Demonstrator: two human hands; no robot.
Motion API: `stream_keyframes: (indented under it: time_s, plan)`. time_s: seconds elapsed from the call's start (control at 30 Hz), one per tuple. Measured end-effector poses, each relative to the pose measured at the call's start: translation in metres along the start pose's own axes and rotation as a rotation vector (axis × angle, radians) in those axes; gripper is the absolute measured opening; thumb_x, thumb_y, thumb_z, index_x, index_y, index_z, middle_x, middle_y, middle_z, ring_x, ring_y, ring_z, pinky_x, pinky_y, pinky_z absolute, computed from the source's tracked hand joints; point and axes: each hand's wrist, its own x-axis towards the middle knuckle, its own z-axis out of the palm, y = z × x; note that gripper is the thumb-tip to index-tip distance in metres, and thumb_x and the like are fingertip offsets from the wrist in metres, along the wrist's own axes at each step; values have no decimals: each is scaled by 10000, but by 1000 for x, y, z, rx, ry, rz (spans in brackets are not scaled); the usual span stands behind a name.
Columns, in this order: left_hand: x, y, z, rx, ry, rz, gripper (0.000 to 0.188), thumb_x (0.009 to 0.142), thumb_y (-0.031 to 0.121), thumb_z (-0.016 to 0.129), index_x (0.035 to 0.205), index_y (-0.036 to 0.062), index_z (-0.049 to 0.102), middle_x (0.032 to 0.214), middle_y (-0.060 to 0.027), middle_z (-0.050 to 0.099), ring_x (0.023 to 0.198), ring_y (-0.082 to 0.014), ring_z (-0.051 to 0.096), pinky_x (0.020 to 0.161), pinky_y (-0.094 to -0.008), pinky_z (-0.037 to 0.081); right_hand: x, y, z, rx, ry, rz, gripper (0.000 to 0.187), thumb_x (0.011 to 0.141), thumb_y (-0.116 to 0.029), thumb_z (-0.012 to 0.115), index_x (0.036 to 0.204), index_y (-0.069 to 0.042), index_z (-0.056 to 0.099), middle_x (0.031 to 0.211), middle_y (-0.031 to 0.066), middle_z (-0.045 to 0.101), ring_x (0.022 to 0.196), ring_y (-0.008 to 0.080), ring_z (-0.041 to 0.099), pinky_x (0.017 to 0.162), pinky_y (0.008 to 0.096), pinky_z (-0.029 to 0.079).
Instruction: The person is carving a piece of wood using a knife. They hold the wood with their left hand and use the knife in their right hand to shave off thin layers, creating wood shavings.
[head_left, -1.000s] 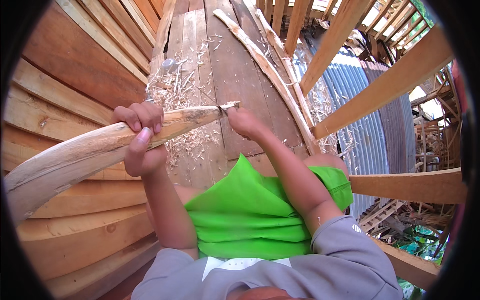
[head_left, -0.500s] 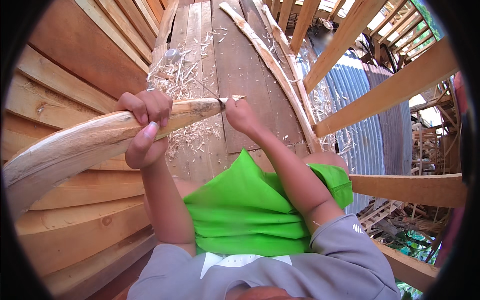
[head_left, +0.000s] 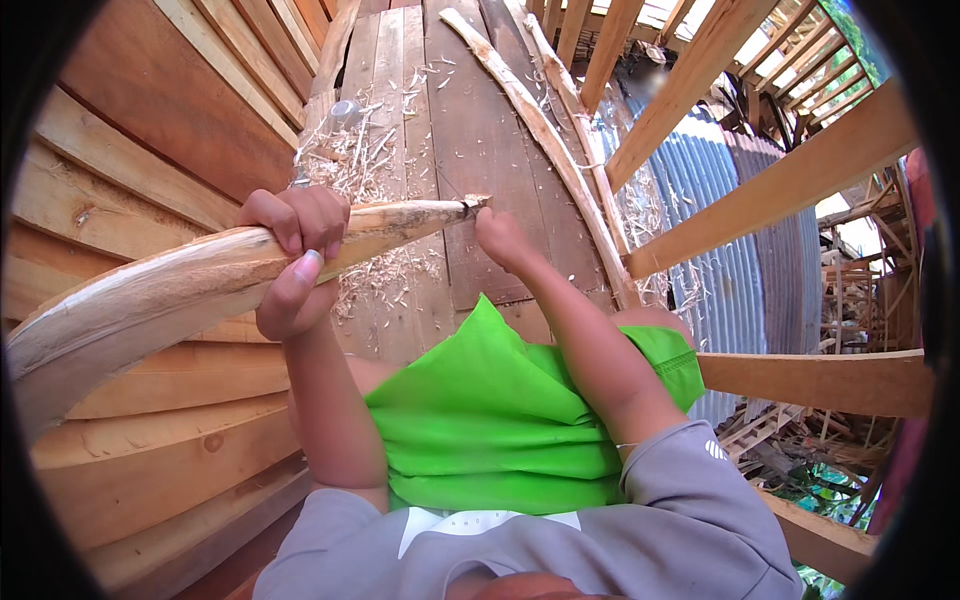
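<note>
My left hand [head_left: 295, 255] is wrapped round a long, curved, pale piece of stripped wood [head_left: 150, 290], thumb on the near side. The wood runs from the left edge of the view and narrows to a tip at centre. At that tip my right hand [head_left: 505, 240] is closed on a knife, whose handle the fingers hide. Its thin dark blade [head_left: 455, 188] shows almost edge-on, slanting up and left across the tip. A pale curl of wood sits by the blade, just above the knuckles.
Shavings [head_left: 350, 160] litter the plank floor [head_left: 485, 230], around a small clear cup [head_left: 345, 112]. Two long peeled poles [head_left: 545, 130] lie to the right, beside a slatted wooden railing [head_left: 780, 180]. Stacked boards [head_left: 150, 140] line the left. Corrugated metal sheets [head_left: 720, 250] lie beyond the railing.
My right hand and the knife have slid right along the wood to its tip. My left hand keeps its hold, with the wood shifted only slightly.
</note>
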Motion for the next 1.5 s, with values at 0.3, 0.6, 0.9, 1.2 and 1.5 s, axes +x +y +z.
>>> stream_keyframes:
  time_s: [0.3,0.6,0.9,1.2,1.5]
  plan:
    - [-5,2,-9,-3,-22,-10,216,647,97,542,783,115,375,651,-12,400,623,-140,402,647,-305,328,-27,-34,10,-20,108,-48,590,924,-349,302,847,155,598,802,363,610,806,512,616,755,522,471]
    - [0,0,-11,-10,-54,15,216,639,93,538,783,114,378,651,-12,398,623,-142,403,646,-305,325,-49,-59,2,-90,95,-151,585,920,-336,312,833,163,605,836,367,616,845,502,624,795,515,470]
    - [0,-1,-13,3,-63,11,221,634,99,525,789,115,369,652,-10,396,625,-142,396,653,-310,327,-24,-14,7,-44,33,-15,562,930,-311,306,828,154,605,832,393,597,838,480,638,773,497,485]
    - [7,-4,-9,-45,-71,25,217,645,78,539,777,101,368,642,-30,394,609,-143,371,619,-302,333,9,21,-2,-159,174,-176,561,931,-314,302,840,148,609,883,399,595,926,525,604,842,510,469]
    - [2,0,-13,-33,-112,-15,220,644,100,535,787,120,370,650,-11,397,628,-143,386,644,-307,320,-11,17,-3,-158,179,-53,571,934,-341,309,905,116,650,975,373,611,1000,512,589,922,524,450]
